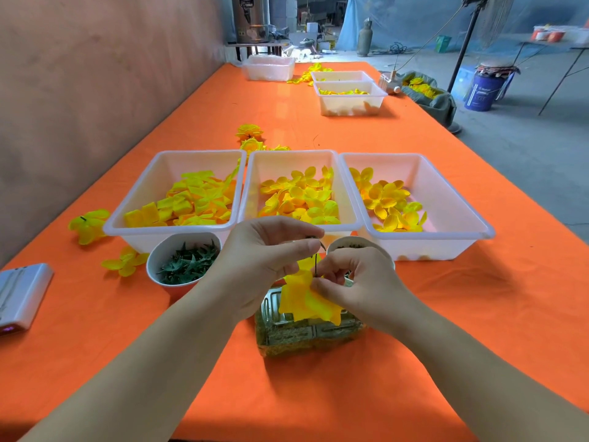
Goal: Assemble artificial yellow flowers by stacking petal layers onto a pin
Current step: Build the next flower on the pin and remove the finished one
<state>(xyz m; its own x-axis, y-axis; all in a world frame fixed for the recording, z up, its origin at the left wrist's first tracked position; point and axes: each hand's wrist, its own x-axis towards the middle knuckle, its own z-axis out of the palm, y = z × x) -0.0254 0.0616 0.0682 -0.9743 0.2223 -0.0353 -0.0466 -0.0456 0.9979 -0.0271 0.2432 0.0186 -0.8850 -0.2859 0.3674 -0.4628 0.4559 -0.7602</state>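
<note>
My left hand (264,260) pinches the top of a thin dark pin (315,261) that stands upright between my hands. My right hand (357,282) pinches a yellow petal layer (302,301) threaded on the pin's lower part. Both hands hover over a clear box of small greenish parts (306,336). Three white tubs hold loose yellow petals: left tub (137,199), middle tub (255,193), right tub (452,202). A paper cup of green leaf pieces (183,260) stands left of my left hand. A second cup (357,244) is partly hidden behind my right hand.
Loose yellow flowers (90,224) lie left of the tubs and finished ones (250,135) behind them on the orange table (478,298). A grey device (22,291) sits at the left edge. More white tubs (350,97) stand farther back.
</note>
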